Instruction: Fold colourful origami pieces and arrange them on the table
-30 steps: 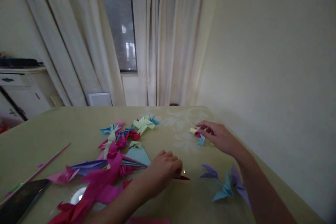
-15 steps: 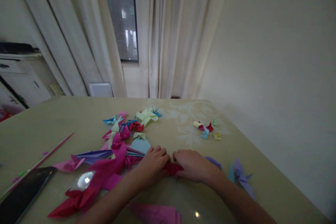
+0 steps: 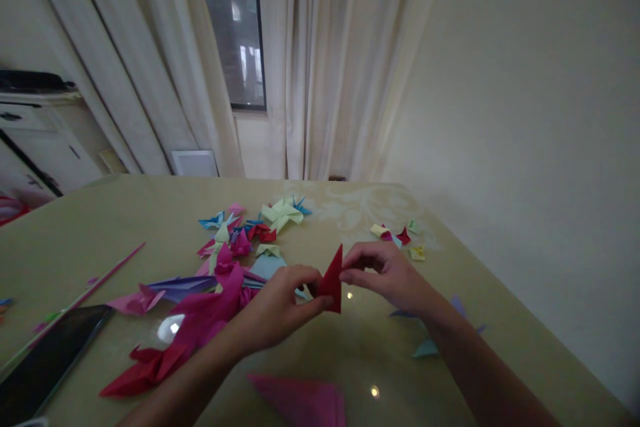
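Note:
A small folded red paper triangle (image 3: 333, 280) is held upright above the glossy table (image 3: 150, 207). My left hand (image 3: 280, 303) pinches its lower left edge. My right hand (image 3: 385, 273) pinches its upper right edge with thumb and forefinger. Just left of my hands lies a heap of folded paper shapes (image 3: 225, 260) in pink, blue, purple and pale green.
A small cluster of tiny folded pieces (image 3: 397, 238) lies at the far right of the table. Purple and blue folded shapes (image 3: 430, 340) sit under my right forearm. A pink sheet (image 3: 305, 400) lies at the near edge. A dark tablet (image 3: 45, 363) and a thin pink stick (image 3: 85, 293) are at left.
My right hand came back from the small cluster at the far right and joined the left. Both hands lifted the red paper off the table and now hold it upright.

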{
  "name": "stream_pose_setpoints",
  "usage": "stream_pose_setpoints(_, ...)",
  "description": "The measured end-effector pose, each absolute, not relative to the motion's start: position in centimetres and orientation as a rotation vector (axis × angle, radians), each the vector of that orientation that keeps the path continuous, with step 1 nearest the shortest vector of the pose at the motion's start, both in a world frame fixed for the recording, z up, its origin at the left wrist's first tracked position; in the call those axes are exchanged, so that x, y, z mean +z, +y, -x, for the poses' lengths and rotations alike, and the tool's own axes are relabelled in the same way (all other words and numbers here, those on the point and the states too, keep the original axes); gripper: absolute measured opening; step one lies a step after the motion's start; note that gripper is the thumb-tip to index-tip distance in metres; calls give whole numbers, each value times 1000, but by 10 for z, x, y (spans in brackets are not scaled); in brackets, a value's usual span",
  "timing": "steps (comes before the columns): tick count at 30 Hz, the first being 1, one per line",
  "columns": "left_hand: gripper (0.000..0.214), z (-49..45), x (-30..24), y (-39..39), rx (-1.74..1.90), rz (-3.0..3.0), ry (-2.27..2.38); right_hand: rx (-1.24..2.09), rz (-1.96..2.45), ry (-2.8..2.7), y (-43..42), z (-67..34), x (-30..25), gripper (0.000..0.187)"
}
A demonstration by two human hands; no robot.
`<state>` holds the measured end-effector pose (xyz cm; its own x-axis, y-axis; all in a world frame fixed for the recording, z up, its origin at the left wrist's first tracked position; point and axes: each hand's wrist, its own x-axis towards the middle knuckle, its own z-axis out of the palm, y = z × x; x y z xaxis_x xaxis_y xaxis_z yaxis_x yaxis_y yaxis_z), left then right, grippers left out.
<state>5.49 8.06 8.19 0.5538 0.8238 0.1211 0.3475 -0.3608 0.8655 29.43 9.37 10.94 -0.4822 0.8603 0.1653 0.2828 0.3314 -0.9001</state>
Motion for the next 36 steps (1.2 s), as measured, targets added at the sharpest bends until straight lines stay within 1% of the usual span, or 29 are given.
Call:
stream_pose_setpoints(3,22,-53,87,74,656,-1940,958,1140,999,-2076,87,-286,109,17)
stream_pose_setpoints(5,17,-49,88,68,516,-2085,971,1142,1053,-2130,84,-284,111,14)
stream_pose_setpoints(9,26,-45,74,51,-71,-2481,895,995,1184,-2211,83,-287,115,19)
stream_pose_setpoints(10,23,-47,68,48,-192,-2534,859,988,1192,-2227,84,-288,115,20)
stream_pose_setpoints(12,14,-52,59,45,-303,-2602,815,1000,1190,-2250,84,-289,115,22)
stream_pose_setpoints(15,15,-55,61,47,-179,-2603,756,946,1168,-2270,86,-292,116,22)
stream_pose_setpoints(18,14,-51,81,52,72,-2454,732,822,1138,-2216,87,-298,121,23)
stream_pose_setpoints(20,19,-47,96,54,213,-2401,753,770,1145,-2143,88,-304,127,26)
stream_pose_setpoints(22,20,-44,105,55,376,-2489,755,737,1160,-2082,86,-310,133,27)
stream_pose_setpoints(26,16,-39,112,54,722,-2799,704,665,1148,-2024,77,-315,144,26)
stream_pose_setpoints(31,19,-35,116,54,855,-2921,586,644,1072,-2027,59,-310,153,20)
stream_pose_setpoints(36,23,-32,119,54,1050,-3064,581,612,1013,-2079,47,-305,156,14)
